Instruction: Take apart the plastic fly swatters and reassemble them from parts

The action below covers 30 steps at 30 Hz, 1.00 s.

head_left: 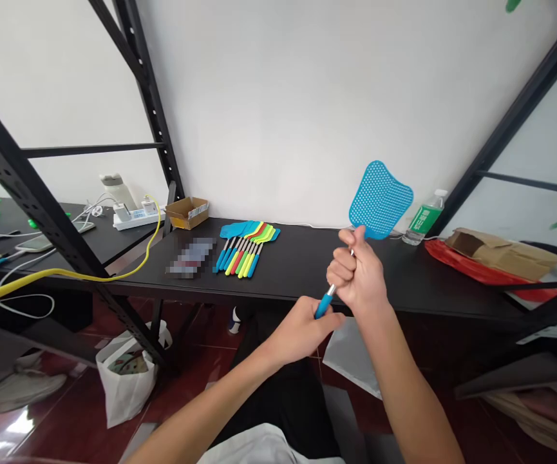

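Blue perforated plastic is forming the head of the fly swatter [380, 200], which the person is holding up above the front part of the black table [418, 277], tilted with its head away and to the right. The right hand [360, 274] is closing its fingers around the metal shaft below the head, while the left hand [302, 332] is wrapping the lower end of the blue handle, its palm hiding the tip. Both grips are pressing firmly, as far as one can judge; if they were pulling or twisting unevenly, the slim shaft could be slipping through the right fist or bending near the neck. To the left, a row of swatters [244, 251] is lying with heads overlapping and coloured handles facing the person; a careless sweep could be scattering it. Beside that row, a blurred-out item [191, 258] is resting near a small cardboard box [187, 214]. On the right, a bottle [424, 219] is standing by a flattened carton [505, 252] on red wrapping [471, 267]; a wide swing of the head that way could be tipping it over.
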Motion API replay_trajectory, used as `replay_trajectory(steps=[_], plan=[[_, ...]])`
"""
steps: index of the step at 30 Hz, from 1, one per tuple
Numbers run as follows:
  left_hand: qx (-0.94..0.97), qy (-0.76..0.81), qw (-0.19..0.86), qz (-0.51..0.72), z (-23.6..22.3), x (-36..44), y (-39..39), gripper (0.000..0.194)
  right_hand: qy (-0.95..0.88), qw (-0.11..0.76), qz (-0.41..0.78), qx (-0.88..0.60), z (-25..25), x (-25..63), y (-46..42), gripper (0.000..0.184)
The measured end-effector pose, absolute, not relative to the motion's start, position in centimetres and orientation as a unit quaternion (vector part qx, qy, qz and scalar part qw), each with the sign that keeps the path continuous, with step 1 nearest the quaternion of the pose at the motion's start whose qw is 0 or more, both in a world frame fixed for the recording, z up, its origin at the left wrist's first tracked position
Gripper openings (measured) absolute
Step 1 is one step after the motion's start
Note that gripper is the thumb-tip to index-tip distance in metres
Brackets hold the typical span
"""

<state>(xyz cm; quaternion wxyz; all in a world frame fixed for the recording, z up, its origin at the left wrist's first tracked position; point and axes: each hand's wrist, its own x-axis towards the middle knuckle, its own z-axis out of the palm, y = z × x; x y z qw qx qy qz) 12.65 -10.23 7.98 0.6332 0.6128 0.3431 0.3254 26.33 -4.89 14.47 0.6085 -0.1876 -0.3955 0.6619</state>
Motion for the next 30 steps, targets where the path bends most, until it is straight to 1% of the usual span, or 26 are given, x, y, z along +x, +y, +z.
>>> replay_trajectory(steps=[2,4,6,7,9,12,14,16,18,20,22,25,28,30], plan=[[0.679,0.406,0.499,0.353,6.6,12.1,-10.1,0.044,-0.362,0.675,0.611,-0.197,14.8,27.8,-3.6,0.04],[0.709,0.438,0.425,0.353,5.6,11.0,-9.2,0.034,-0.34,0.726,0.562,-0.203,15.0,29.8,-2.6,0.038],[0.719,0.472,0.369,0.352,5.5,9.9,-7.2,0.017,-0.343,0.71,0.573,-0.222,14.6,31.5,-2.1,0.034],[0.717,0.494,0.35,0.345,5.6,9.3,-5.8,0.02,-0.346,0.692,0.589,-0.232,14.1,32.1,-2.0,0.033],[0.725,0.539,0.284,0.32,6.0,8.4,-2.6,0.044,-0.343,0.654,0.626,-0.251,12.8,32.4,-2.1,0.029],[0.733,0.594,0.164,0.288,6.4,8.1,1.8,0.066,-0.324,0.652,0.634,-0.261,10.6,31.7,-2.0,0.021],[0.74,0.621,0.119,0.229,5.9,8.6,3.7,0.07,-0.323,0.654,0.635,-0.253,9.5,31.1,-1.7,0.019],[0.744,0.64,0.069,0.177,4.9,9.2,4.5,0.067,-0.326,0.638,0.652,-0.247,8.8,30.7,-1.3,0.019],[0.755,0.64,0.035,0.137,3.6,9.7,4.6,0.061,-0.325,0.618,0.673,-0.244,8.5,30.7,-1.1,0.02],[0.772,0.624,0.02,0.116,2.3,10.1,4.4,0.065,-0.32,0.608,0.686,-0.24,8.3,30.9,-0.9,0.021],[0.776,0.619,0.003,0.121,1.5,10.1,4.0,0.072,-0.316,0.607,0.69,-0.235,8.2,31.0,-0.8,0.022],[0.794,0.589,-0.031,0.147,1.0,9.8,3.9,0.071,-0.311,0.61,0.692,-0.227,8.2,31.2,-0.8,0.021],[0.822,0.554,-0.02,0.134,1.0,9.5,4.3,0.069,-0.304,0.61,0.696,-0.226,8.2,31.3,-0.7,0.019],[0.816,0.565,-0.001,0.122,0.9,9.4,4.6,0.074,-0.297,0.611,0.699,-0.223,8.2,31.3,-0.7,0.018]])
